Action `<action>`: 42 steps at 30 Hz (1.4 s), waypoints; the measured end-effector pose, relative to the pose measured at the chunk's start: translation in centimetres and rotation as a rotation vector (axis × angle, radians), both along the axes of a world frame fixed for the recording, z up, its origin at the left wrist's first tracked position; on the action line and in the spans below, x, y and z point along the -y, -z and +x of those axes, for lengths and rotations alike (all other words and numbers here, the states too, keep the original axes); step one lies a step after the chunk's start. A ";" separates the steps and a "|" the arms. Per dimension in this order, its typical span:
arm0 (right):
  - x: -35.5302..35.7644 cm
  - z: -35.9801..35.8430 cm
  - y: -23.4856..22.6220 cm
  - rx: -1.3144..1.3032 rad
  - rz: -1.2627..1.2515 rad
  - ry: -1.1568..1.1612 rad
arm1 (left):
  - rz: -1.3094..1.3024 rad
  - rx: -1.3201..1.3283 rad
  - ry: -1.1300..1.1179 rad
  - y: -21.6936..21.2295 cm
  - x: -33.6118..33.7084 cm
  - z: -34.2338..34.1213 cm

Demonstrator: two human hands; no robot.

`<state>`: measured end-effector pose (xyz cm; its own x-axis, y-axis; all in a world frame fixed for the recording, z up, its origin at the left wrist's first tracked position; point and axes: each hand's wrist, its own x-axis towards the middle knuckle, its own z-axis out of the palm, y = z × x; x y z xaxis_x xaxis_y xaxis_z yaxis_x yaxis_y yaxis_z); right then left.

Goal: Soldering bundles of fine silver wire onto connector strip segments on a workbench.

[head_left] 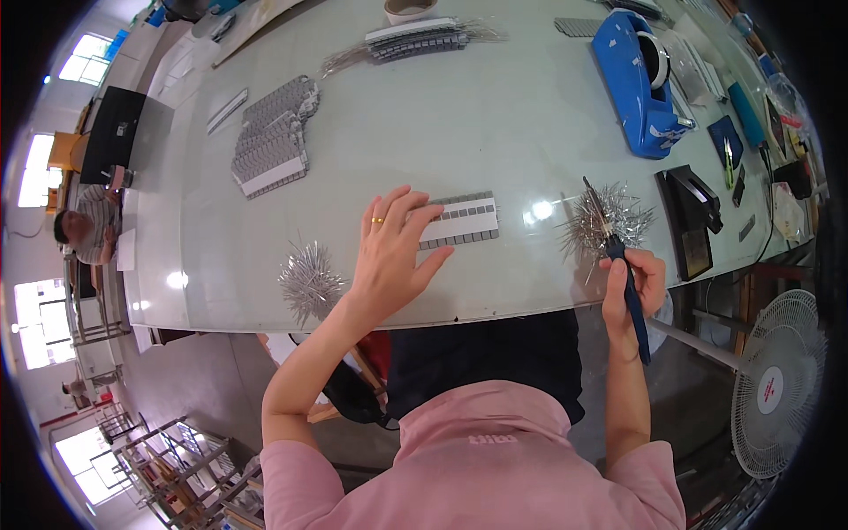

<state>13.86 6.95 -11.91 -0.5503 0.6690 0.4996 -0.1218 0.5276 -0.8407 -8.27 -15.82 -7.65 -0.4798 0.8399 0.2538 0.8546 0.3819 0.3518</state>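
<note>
My left hand (389, 256), a ring on one finger, lies with fingers spread at the left end of a flat grey segmented strip (468, 218). A white band runs along the strip, and my hand hides its left end. In my right hand (647, 283) is a soldering iron (634, 314) with a dark blue handle, its metal tip pointing away from me. The tip is over a bristly pile of thin silver wires (579, 231), at the right of the table. Another silver wire pile (309, 283) sits left of my left forearm.
Stacked grey segmented strips (274, 132) lie far left. Another bundle (415, 42) with wires sticking out is at the back. A blue tape dispenser (632, 88), a black stand (689, 221) and green-handled tweezers (729, 163) are at right. A fan (773, 384) stands beyond the near right edge.
</note>
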 end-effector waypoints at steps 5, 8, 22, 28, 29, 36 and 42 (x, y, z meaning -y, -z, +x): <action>0.3 -0.1 -0.2 -0.018 -0.021 0.007 | -0.040 0.185 -0.056 -0.5 -1.2 -2.0; 0.2 0.1 0.0 0.008 -0.006 0.013 | 0.011 0.167 -0.044 -0.5 -2.0 -2.9; 0.2 -0.6 -0.6 -0.025 0.015 0.042 | -0.034 0.044 0.096 0.3 -3.1 10.4; 0.3 -0.1 -0.2 -0.045 -0.028 0.032 | -0.060 -0.039 0.038 1.1 -7.8 11.6; 0.3 0.0 -0.1 -0.057 -0.019 0.030 | -0.061 -0.042 0.038 1.2 -7.5 11.5; 0.1 -0.1 -0.2 -0.077 -0.041 0.011 | -0.169 -0.038 0.139 -0.3 -2.9 8.3; 0.5 0.7 -1.6 0.010 -0.075 -0.072 | -0.159 0.036 0.103 -0.8 -0.4 8.3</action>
<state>14.54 6.41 -10.29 -0.6030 0.6626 0.4443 -0.1488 0.4537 -0.8786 0.02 -15.44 -6.90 -0.3954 0.9133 0.0981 0.8800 0.3460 0.3253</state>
